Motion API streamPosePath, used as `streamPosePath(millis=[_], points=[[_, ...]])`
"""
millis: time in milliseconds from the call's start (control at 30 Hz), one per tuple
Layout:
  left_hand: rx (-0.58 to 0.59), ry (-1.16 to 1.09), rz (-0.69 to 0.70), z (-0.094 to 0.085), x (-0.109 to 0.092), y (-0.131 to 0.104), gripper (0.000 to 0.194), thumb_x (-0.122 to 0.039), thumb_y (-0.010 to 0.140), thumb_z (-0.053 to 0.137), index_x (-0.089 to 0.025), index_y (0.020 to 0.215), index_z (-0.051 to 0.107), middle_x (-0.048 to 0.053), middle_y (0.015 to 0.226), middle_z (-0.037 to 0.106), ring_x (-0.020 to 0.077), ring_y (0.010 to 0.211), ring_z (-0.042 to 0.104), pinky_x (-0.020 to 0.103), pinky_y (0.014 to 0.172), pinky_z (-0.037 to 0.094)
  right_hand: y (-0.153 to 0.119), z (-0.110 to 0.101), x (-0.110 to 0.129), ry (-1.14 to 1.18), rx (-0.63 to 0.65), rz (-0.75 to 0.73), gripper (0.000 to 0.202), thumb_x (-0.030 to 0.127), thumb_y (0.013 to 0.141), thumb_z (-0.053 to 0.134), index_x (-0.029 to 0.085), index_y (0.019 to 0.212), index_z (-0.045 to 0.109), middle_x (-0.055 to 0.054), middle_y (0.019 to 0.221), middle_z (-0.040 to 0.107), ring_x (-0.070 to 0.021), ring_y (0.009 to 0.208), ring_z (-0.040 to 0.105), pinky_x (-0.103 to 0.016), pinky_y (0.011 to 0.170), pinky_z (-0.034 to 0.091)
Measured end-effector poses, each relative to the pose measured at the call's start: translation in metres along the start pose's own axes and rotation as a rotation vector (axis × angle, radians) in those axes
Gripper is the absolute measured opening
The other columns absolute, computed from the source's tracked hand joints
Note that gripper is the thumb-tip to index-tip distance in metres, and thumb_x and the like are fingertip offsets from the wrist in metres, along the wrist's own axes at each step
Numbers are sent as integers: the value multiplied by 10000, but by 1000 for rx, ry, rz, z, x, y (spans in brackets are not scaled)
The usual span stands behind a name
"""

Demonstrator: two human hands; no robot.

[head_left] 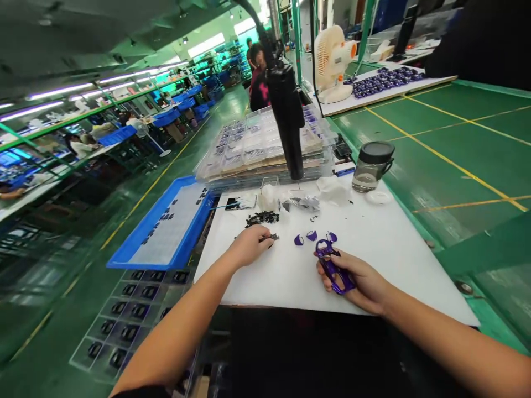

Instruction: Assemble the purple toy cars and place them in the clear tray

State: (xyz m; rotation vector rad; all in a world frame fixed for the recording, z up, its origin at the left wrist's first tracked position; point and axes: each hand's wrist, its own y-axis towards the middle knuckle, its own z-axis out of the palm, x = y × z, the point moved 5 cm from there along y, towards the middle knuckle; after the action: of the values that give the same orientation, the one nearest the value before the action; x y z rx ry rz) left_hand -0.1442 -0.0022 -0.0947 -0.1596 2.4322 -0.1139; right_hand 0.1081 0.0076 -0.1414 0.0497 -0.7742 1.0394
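Note:
My right hand [352,276] is closed around a purple plastic frame [337,275] with open cut-outs, held tilted just above the white tabletop. Over on the left, my left hand [250,243] pinches a small dark part [271,238] between thumb and fingers; its exact kind is too small to tell. Behind that hand lies a heap of small black parts [262,218]. Between my hands are several small purple curved pieces [311,235], some of them close to the far end of the frame.
A blue tray [182,260] holding rows of dark parts stands left. At the back are stacked clear compartment trays [232,170], crumpled plastic bags [305,203] and a lidded jar [372,166]. A black tool [286,105] hangs above the table. Compartment trays [120,307] sit lower left.

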Motion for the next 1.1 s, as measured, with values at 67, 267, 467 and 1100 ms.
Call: streamPosePath(millis=[67, 267, 467, 1100], points=[[8, -43, -1, -7, 4, 0, 154, -331, 839, 638, -200, 761, 660, 86, 1069, 639, 324, 1017, 574, 365, 801, 468, 0, -2, 0, 4, 2, -5, 197, 275, 844, 677, 158, 960, 568, -79, 834, 665, -167, 629, 631, -281, 598, 495], [-96, -315, 52, -12, 10, -5, 350, -508, 858, 634, -165, 871, 564, 124, 952, 674, 313, 935, 652, 379, 756, 535, 1, -7, -1, 7, 0, -21, 201, 273, 870, 647, 160, 1006, 551, -74, 851, 664, -165, 644, 633, -290, 612, 501], [-216, -397, 269, 19, -6, -15, 307, -472, 913, 588, -182, 919, 487, 119, 965, 681, 263, 872, 681, 385, 761, 573, 1, -6, -1, 11, 21, -28, 176, 271, 883, 626, 164, 999, 547, -79, 854, 661, -165, 643, 633, -288, 606, 504], [-433, 252, 917, 58, -36, -50, 209, -35, 933, 602, -179, 1083, 576, 120, 1077, 639, 252, 944, 633, 422, 823, 551, 6, -7, -2, 218, -57, 42, 413, 452, 1006, 370, 132, 1171, 573, -135, 962, 685, -200, 737, 675, -331, 693, 540]])
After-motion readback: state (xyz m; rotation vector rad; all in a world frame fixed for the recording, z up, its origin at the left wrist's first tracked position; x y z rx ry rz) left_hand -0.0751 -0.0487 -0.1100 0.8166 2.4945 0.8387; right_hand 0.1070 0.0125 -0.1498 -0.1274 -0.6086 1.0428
